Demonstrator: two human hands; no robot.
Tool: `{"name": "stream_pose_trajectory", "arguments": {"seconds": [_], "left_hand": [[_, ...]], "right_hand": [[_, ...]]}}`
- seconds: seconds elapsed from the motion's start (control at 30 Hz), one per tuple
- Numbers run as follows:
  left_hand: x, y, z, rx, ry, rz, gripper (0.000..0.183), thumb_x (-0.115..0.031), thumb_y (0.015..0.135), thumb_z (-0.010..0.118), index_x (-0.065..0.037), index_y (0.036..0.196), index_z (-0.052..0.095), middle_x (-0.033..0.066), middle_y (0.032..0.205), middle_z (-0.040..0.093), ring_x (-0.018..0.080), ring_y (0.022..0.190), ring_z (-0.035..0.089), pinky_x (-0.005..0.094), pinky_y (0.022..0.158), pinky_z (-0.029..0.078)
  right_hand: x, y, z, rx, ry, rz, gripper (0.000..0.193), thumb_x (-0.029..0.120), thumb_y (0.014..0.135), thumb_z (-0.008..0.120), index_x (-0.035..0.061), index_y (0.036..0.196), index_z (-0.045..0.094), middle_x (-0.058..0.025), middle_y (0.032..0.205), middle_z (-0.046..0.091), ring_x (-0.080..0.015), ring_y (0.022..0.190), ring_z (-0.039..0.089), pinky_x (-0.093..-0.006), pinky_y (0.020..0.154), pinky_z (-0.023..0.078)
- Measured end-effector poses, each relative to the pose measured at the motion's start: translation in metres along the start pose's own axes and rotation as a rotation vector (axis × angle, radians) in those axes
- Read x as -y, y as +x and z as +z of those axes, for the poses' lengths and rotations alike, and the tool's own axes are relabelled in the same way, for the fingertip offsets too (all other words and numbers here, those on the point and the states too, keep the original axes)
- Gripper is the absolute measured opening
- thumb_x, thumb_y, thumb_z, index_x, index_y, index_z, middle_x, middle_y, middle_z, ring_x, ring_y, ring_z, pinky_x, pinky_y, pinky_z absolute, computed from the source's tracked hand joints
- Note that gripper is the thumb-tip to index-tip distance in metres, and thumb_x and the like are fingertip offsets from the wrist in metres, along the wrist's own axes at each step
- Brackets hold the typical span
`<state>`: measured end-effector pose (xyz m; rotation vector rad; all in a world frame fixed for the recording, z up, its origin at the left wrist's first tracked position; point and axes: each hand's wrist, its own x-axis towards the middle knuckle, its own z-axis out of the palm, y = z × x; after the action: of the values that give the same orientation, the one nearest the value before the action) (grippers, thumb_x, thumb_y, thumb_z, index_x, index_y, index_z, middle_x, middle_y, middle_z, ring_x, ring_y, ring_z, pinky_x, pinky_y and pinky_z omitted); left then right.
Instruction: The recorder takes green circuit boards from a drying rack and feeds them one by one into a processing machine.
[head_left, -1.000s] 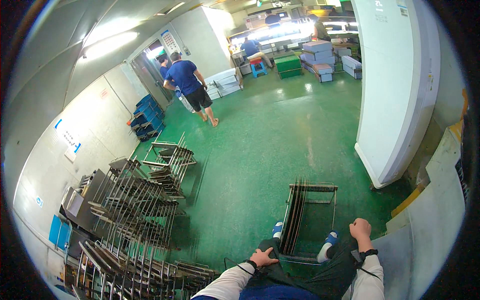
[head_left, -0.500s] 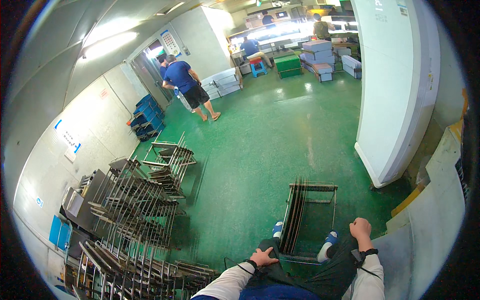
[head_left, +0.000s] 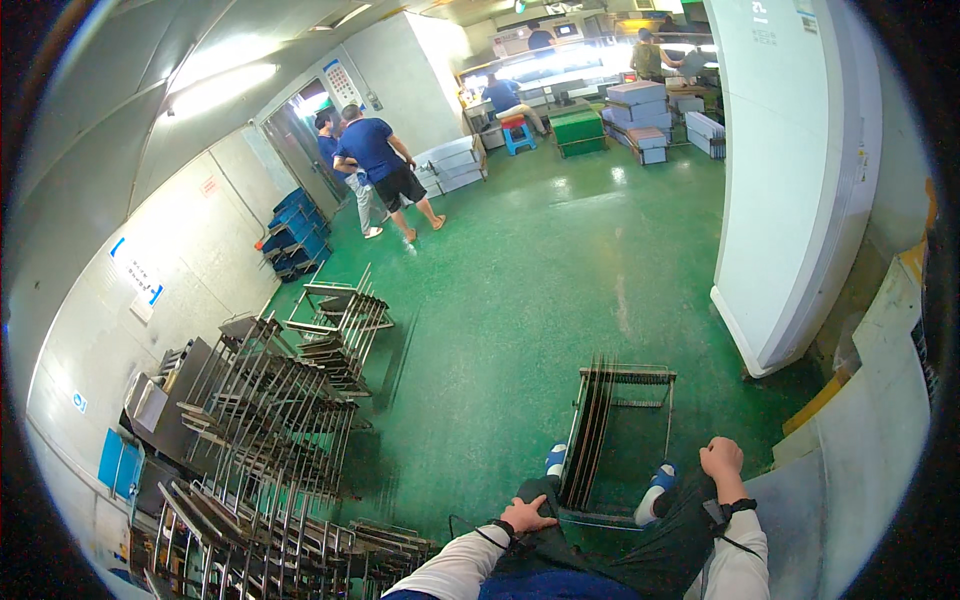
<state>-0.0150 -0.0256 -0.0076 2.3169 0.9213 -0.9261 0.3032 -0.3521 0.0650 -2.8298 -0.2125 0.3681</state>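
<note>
- The left hand (head_left: 527,514) is resting on the left thigh, its fingers lying spread and its grip staying loose and open.
- The right hand (head_left: 722,458) is curling into a fist by the right knee; whether it is pressing on the leg, I cannot tell.
- The rack (head_left: 640,376), a metal frame, is standing on the green floor (head_left: 480,310) between the 2 shoes, in front of the person and apart from both hands.
- The boards (head_left: 588,435), thin and dark, are standing in a row in the rack's left part, their far ends reaching past its far bar.
- The left shoe (head_left: 555,461) is sitting just beside the boards; the right shoe (head_left: 660,478) is sitting at the rack's near right corner.
- More racks (head_left: 265,400) are standing crowded along the left wall, with blue bins (head_left: 297,235) stacking up beyond.
- A big white unit (head_left: 790,200) is rising on the right.
- Far off, 2 people (head_left: 372,150) are standing close together, and 1 worker (head_left: 500,95) is sitting on a stool (head_left: 518,138).
</note>
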Motion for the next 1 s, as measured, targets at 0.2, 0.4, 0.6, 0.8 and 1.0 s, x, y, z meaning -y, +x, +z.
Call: {"name": "stream_pose_trajectory", "arguments": {"seconds": [0.2, 0.4, 0.6, 0.8, 1.0], "left_hand": [[0.005, 0.005, 0.005, -0.008, 0.007, 0.005, 0.097, -0.080, 0.070, 0.058, -0.038, 0.151, 0.027, 0.0338, 0.145, 0.030, 0.0510, 0.125, 0.046, 0.0520, 0.103, 0.041], [0.005, 0.005, 0.005, -0.024, 0.008, 0.046, 0.098, -0.081, 0.070, 0.057, -0.036, 0.152, 0.026, 0.0374, 0.139, 0.033, 0.0537, 0.119, 0.049, 0.0529, 0.100, 0.044], [0.006, 0.005, 0.007, -0.054, 0.029, 0.063, 0.099, -0.082, 0.071, 0.057, -0.034, 0.152, 0.025, 0.0397, 0.134, 0.036, 0.0563, 0.114, 0.051, 0.0538, 0.097, 0.046], [0.005, 0.003, 0.006, -0.062, 0.033, 0.067, 0.098, -0.081, 0.072, 0.056, -0.034, 0.152, 0.026, 0.0392, 0.134, 0.037, 0.0559, 0.114, 0.051, 0.0535, 0.097, 0.046], [0.006, 0.001, 0.005, -0.051, 0.020, 0.060, 0.097, -0.080, 0.072, 0.057, -0.034, 0.152, 0.026, 0.0392, 0.135, 0.036, 0.0555, 0.116, 0.050, 0.0527, 0.099, 0.045]], "right_hand": [[-0.001, 0.001, 0.001, -0.006, -0.006, -0.019, 0.023, 0.028, 0.078, 0.065, 0.0087, 0.087, 0.074, -0.0172, 0.095, 0.070, -0.0354, 0.092, 0.067, -0.0445, 0.084, 0.052], [0.004, -0.006, -0.011, 0.016, 0.000, -0.003, 0.022, 0.028, 0.080, 0.067, 0.0090, 0.087, 0.073, -0.0166, 0.096, 0.071, -0.0364, 0.094, 0.066, -0.0456, 0.085, 0.053], [0.002, -0.003, -0.007, 0.020, 0.003, 0.003, 0.022, 0.029, 0.080, 0.065, 0.0089, 0.084, 0.073, -0.0173, 0.096, 0.070, -0.0368, 0.094, 0.066, -0.0462, 0.083, 0.053], [-0.002, 0.000, 0.000, 0.004, 0.006, -0.009, 0.021, 0.027, 0.078, 0.064, 0.0083, 0.082, 0.073, -0.0184, 0.096, 0.070, -0.0380, 0.092, 0.066, -0.0467, 0.082, 0.052], [-0.001, -0.002, 0.000, -0.009, 0.018, -0.037, 0.022, 0.027, 0.078, 0.064, 0.0070, 0.081, 0.073, -0.0184, 0.094, 0.070, -0.0379, 0.091, 0.066, -0.0474, 0.081, 0.052]]}}
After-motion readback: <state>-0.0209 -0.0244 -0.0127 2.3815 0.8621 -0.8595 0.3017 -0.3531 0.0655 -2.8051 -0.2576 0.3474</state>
